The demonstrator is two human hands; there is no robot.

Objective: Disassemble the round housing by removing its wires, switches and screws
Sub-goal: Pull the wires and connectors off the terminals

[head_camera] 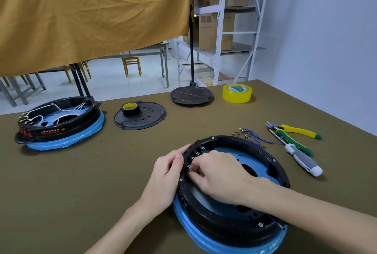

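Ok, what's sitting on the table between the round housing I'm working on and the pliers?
In the head view, a loose bundle of blue wires with brass terminals lies between the round housing and the pliers.

Green letters on the yellow handle of the pliers (293,134) read partly as "JINGC…N"; a screwdriver covers the middle. The second housing (59,123) at the far left carries small red lettering on its black wall, too blurred to read.
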